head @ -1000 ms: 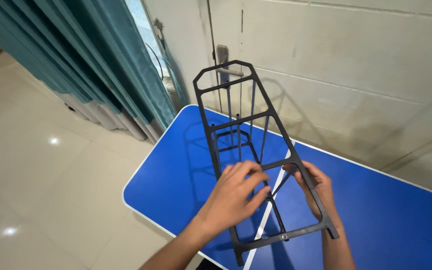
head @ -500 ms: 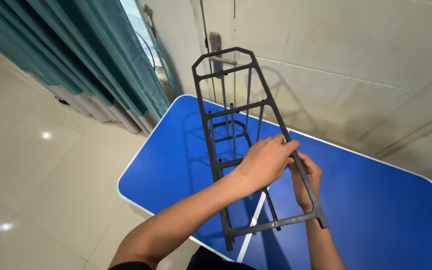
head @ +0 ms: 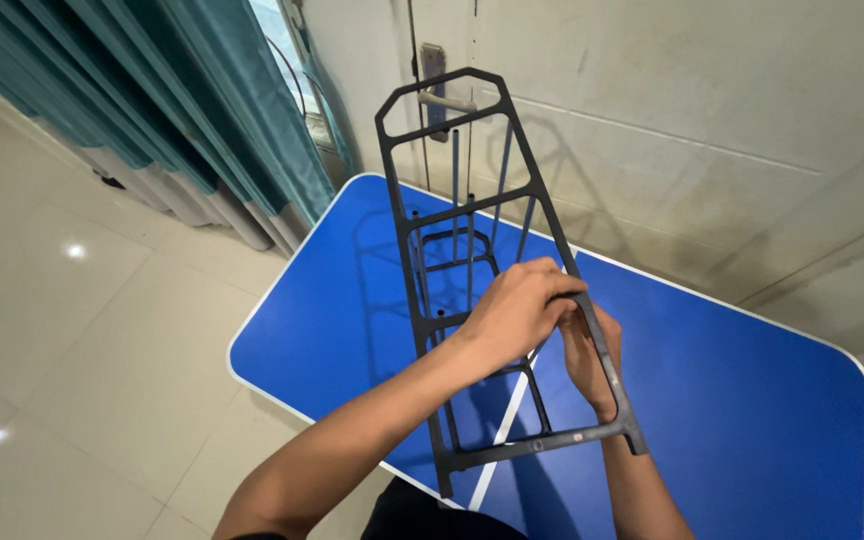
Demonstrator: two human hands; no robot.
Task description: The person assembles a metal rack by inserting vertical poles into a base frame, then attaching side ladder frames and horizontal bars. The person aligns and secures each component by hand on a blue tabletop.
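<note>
Black ladder-like rack frame [head: 482, 260] stands tilted over blue table [head: 732, 400], far end up near door handle [head: 444, 100], near end low by table's near edge. Left hand [head: 517, 310] closed over frame's right rail at mid-height, fingers curled round it. Right hand [head: 587, 355] behind same rail, just below, touching it; grip closed or not, cannot tell. Teal curtain [head: 182, 100] far left.

Black rack [head: 472, 205], blue white-edged table [head: 742, 400]
</note>
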